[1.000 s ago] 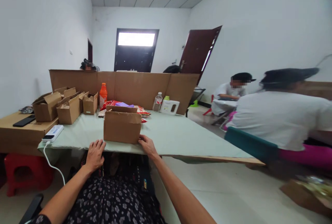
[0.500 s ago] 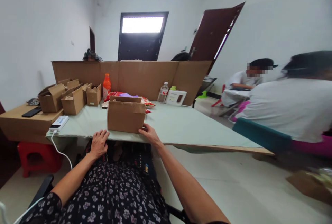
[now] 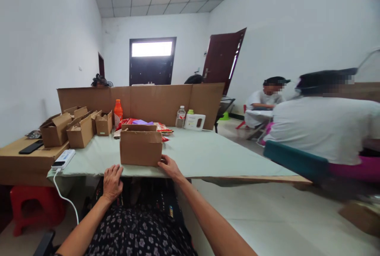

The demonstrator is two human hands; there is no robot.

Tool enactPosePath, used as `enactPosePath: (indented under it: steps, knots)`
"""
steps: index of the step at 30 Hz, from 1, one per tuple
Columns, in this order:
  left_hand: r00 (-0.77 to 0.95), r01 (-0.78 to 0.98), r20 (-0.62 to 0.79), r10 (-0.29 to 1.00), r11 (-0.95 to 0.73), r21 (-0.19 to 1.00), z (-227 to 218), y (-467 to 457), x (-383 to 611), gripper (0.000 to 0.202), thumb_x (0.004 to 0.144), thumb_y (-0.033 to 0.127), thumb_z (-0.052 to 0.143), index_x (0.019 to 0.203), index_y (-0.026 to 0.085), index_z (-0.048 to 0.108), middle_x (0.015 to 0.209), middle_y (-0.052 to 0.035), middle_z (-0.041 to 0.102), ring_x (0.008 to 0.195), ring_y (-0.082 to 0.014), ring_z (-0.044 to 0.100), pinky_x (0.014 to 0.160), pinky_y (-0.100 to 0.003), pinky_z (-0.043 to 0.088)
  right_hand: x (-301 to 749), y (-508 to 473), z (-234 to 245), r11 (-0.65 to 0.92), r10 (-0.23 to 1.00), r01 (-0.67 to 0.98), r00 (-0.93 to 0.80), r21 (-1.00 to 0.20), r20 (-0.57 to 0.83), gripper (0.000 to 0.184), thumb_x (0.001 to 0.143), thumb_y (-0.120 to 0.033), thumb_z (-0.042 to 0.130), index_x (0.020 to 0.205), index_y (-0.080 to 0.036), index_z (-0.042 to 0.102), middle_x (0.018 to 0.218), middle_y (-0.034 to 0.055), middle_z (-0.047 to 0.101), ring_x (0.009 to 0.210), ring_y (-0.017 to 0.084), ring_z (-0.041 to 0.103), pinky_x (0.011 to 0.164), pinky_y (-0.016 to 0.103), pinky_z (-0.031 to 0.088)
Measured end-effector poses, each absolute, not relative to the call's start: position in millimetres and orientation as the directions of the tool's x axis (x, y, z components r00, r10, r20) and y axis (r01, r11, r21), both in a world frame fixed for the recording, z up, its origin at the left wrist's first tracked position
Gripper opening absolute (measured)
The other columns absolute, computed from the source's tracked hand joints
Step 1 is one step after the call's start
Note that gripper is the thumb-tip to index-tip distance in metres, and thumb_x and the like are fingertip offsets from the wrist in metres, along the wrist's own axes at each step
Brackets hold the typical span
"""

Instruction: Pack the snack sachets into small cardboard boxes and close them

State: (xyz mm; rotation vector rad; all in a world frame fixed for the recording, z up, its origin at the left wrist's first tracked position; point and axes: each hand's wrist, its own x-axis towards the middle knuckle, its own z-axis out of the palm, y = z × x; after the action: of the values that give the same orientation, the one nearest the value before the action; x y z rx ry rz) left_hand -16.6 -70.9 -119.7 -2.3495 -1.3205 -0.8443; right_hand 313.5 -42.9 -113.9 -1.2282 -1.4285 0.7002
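A small open-topped cardboard box (image 3: 141, 148) stands upright on the pale green tabletop near its front edge. My right hand (image 3: 170, 167) is at the box's lower right corner, its fingers stretched out and touching the cardboard without wrapping round it. On the table's front edge, left of the box, rests my left hand (image 3: 113, 181); its fingers lie flat and hold nothing. Behind the box are red packets (image 3: 162, 128) and a purple item (image 3: 142, 122), partly hidden by it. What the box contains is out of sight.
Several cardboard boxes (image 3: 79, 131) stand at the left, near an orange bottle (image 3: 118, 112), a phone (image 3: 31, 147) and a white power bank (image 3: 63, 159) with a cable. A clear bottle (image 3: 180, 116) and white jug (image 3: 194, 122) stand before a cardboard screen (image 3: 160, 99). People sit at the right.
The camera has tilted upward, so the table and box appear lower. Both hands keep practically the same places by the box and table edge.
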Motion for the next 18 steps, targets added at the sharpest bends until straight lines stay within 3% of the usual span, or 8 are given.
enactPosePath:
  steps: [11,18]
  knots:
    - [0.369,0.825,0.622,0.691,-0.551,0.122,-124.3,-68.4,-15.4,0.037,0.099,0.035,0.064,0.132,0.02,0.059,0.139,-0.0115,0.058,0.12,-0.0282,0.061,0.101,-0.052,0.053,317.7,-45.6,-115.6,0.273,0.928,0.36,0.146,-0.892,0.343,0.035,0.098,-0.037,0.064,0.127,-0.018,0.062,0.128,0.0097,0.064,0.108,0.023,0.066,0.091,0.045,0.057]
    - [0.237,0.801,0.668,0.705,-0.531,0.276,-123.8,-67.4,-9.3,0.035,0.099,0.036,0.064,0.13,0.019,0.06,0.136,-0.0112,0.06,0.118,-0.0274,0.062,0.1,-0.051,0.054,315.7,-46.8,-112.4,0.292,0.916,0.385,0.151,-0.876,0.372,0.033,0.099,-0.037,0.064,0.126,-0.018,0.063,0.127,0.0095,0.064,0.106,0.023,0.066,0.09,0.044,0.058]
